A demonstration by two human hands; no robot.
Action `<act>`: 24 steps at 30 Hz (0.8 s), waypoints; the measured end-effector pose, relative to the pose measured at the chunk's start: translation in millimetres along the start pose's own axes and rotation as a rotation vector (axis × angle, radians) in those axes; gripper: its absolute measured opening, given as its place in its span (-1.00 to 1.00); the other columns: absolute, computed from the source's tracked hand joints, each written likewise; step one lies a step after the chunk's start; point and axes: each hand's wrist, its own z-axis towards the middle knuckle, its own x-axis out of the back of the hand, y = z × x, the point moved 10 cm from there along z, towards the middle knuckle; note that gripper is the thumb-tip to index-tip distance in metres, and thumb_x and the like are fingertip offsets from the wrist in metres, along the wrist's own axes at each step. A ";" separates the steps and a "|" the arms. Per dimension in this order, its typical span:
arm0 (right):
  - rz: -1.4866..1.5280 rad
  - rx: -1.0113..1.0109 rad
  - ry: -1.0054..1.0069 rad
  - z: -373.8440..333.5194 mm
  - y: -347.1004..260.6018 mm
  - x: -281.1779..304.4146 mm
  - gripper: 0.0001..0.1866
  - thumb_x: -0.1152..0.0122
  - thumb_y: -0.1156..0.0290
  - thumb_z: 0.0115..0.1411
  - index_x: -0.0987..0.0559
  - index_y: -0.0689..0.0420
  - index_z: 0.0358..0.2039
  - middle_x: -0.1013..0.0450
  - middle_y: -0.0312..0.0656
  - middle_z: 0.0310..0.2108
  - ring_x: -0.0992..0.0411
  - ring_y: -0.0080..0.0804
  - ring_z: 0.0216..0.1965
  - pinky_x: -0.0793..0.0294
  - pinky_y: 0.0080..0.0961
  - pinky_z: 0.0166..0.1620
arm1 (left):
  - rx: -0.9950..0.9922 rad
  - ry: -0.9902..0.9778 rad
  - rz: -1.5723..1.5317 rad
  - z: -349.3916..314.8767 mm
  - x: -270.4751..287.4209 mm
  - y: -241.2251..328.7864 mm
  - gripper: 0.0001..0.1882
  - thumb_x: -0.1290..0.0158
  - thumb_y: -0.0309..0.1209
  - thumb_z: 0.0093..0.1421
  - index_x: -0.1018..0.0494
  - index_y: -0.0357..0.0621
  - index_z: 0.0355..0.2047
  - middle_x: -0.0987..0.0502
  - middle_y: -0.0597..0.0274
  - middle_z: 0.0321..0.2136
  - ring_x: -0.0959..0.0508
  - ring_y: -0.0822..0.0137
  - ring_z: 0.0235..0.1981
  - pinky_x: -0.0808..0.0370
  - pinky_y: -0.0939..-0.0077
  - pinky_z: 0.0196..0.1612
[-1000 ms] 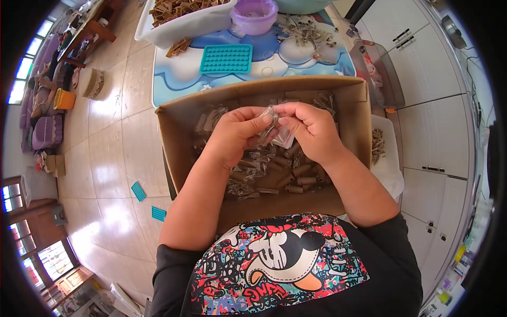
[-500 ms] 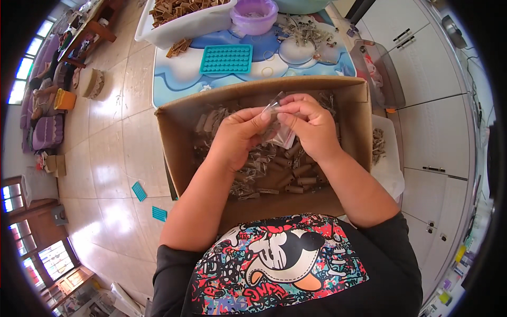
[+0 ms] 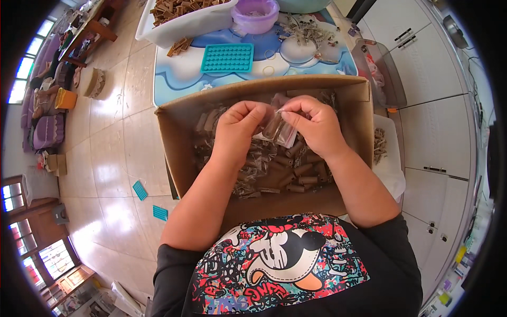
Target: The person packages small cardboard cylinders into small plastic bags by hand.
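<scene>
Above the open cardboard box [image 3: 174, 137], my left hand [image 3: 238, 129] and my right hand [image 3: 316, 128] face each other, fingertips pinched close together. My right thumb and forefinger grip the upper edge of a small clear plastic bag [image 3: 285, 134], which hangs down with a whitish strip at its lower part. My left fingers are closed at the bag's left side, on what looks like its film; blur hides the exact grip. Beneath my hands, brown cardboard-like tubes [image 3: 302, 169] and clear-wrapped pieces [image 3: 256, 161] fill the box.
Behind the box, a cloud-patterned table [image 3: 179, 74] carries a teal moulded tray [image 3: 227, 58], a white bin [image 3: 185, 31] of brown pieces, a purple basin [image 3: 255, 17] and a pile of small metal-and-clear parts [image 3: 309, 34]. A white container [image 3: 388, 174] stands right of the box.
My left hand has drawn slightly left, away from my right fingertips. The clear bag now hangs more from my right hand, and its top has shifted.
</scene>
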 end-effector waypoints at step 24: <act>-0.373 0.507 0.248 -15.7 -67.4 0.2 -0.90 -0.25 0.50 -0.05 -0.56 0.15 -0.45 -0.36 -0.25 -0.47 -0.35 -0.46 -0.54 -0.33 -0.58 -0.49 | -0.121 0.032 0.216 -7.2 -6.0 8.0 -0.85 -0.02 -0.48 0.14 -0.49 -0.26 -0.29 -0.49 0.39 -0.48 -0.39 0.64 -0.51 -0.36 0.76 -0.43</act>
